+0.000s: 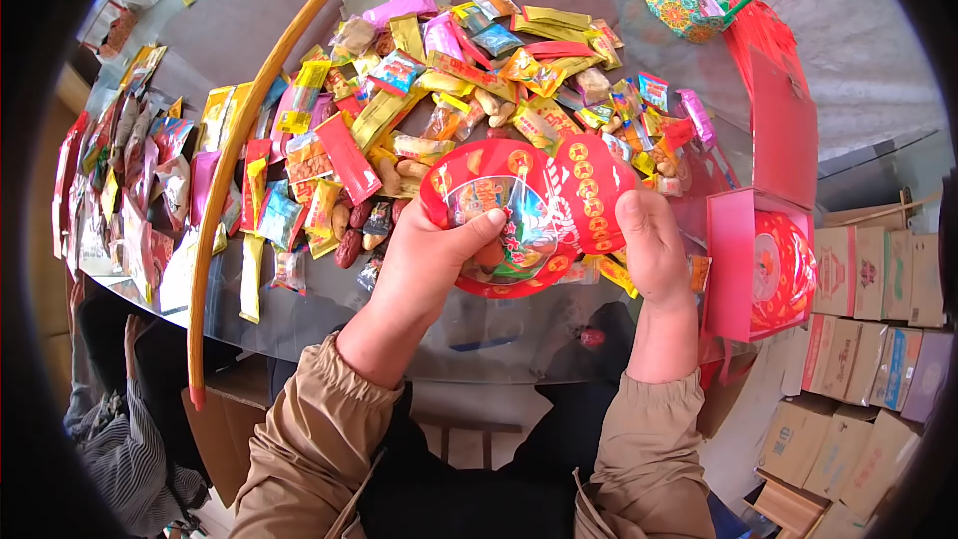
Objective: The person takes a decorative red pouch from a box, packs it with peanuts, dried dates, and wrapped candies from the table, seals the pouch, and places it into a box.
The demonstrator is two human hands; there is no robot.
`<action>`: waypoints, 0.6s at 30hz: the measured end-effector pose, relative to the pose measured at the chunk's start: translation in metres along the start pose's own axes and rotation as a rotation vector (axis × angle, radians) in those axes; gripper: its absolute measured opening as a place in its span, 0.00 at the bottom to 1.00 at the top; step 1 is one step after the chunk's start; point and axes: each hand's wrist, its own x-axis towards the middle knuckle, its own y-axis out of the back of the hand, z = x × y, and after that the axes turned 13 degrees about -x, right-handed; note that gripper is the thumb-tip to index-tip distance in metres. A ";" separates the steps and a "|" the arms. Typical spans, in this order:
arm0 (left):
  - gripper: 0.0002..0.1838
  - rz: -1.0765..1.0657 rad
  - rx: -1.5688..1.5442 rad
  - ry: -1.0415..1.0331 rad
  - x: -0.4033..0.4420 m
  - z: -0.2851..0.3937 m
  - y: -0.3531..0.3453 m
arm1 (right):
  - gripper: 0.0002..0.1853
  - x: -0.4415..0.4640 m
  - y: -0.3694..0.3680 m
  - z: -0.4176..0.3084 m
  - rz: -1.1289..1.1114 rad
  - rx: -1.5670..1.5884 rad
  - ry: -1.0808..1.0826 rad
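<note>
My left hand point(414, 255) is closed on the left side of a red candy bag point(589, 190) with gold coin prints, its thumb over the round clear window. Wrapped sweets show through that window. On the bag's upper right end, my right hand point(654, 245) has its fingers wrapped, their tips hidden behind it. Beyond the bag lies a heap of wrapped snacks and candies point(464, 75), with peanuts and red dates point(347, 250) among them. A pink-red open box point(733, 265) to the right of my right hand holds another red bag point(788, 269).
A curved wooden stick point(254, 130) lies across the glass table point(299, 324), with more snack packets point(130, 160) left of it. At the back right stands a green patterned basket point(684, 5). Cardboard boxes point(873, 359) are stacked at right. Another person's striped sleeve point(130, 459) shows lower left.
</note>
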 end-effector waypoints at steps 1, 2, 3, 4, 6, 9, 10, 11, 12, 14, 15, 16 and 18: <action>0.13 -0.005 0.004 -0.004 0.000 0.000 -0.001 | 0.25 -0.001 0.001 0.000 -0.009 -0.021 0.000; 0.09 0.032 0.003 -0.018 -0.002 0.000 -0.005 | 0.24 -0.001 0.001 -0.001 -0.027 -0.029 -0.016; 0.09 0.017 -0.005 -0.032 -0.001 -0.001 -0.004 | 0.24 -0.001 0.002 0.000 -0.043 -0.032 -0.018; 0.09 0.002 -0.014 -0.045 0.000 -0.003 -0.002 | 0.23 -0.002 0.002 0.000 -0.059 -0.035 -0.020; 0.09 -0.004 -0.027 -0.071 -0.001 -0.004 -0.003 | 0.23 -0.001 0.001 0.001 -0.087 -0.032 0.001; 0.08 0.013 -0.020 -0.071 -0.003 -0.001 -0.008 | 0.23 -0.001 -0.003 -0.010 -0.115 0.080 -0.043; 0.08 0.011 -0.004 -0.047 -0.003 0.001 -0.007 | 0.24 -0.002 -0.004 -0.011 -0.083 0.100 -0.063; 0.08 0.008 0.013 -0.022 -0.004 0.002 -0.006 | 0.24 -0.003 -0.005 -0.013 -0.052 0.120 -0.082; 0.07 -0.002 0.016 -0.028 -0.003 0.001 -0.005 | 0.25 -0.003 -0.006 -0.013 -0.020 0.140 -0.101; 0.07 -0.017 0.020 -0.039 -0.002 -0.001 -0.003 | 0.25 -0.003 -0.008 -0.013 -0.008 0.147 -0.087; 0.07 -0.012 0.016 -0.045 -0.001 -0.002 -0.002 | 0.25 -0.004 -0.008 -0.012 -0.002 0.150 -0.080; 0.07 -0.006 0.013 -0.051 0.000 -0.003 -0.002 | 0.25 -0.004 -0.007 -0.009 -0.016 0.185 -0.060; 0.06 0.000 0.019 -0.050 -0.001 -0.002 -0.003 | 0.25 -0.006 -0.005 -0.005 -0.037 0.246 -0.030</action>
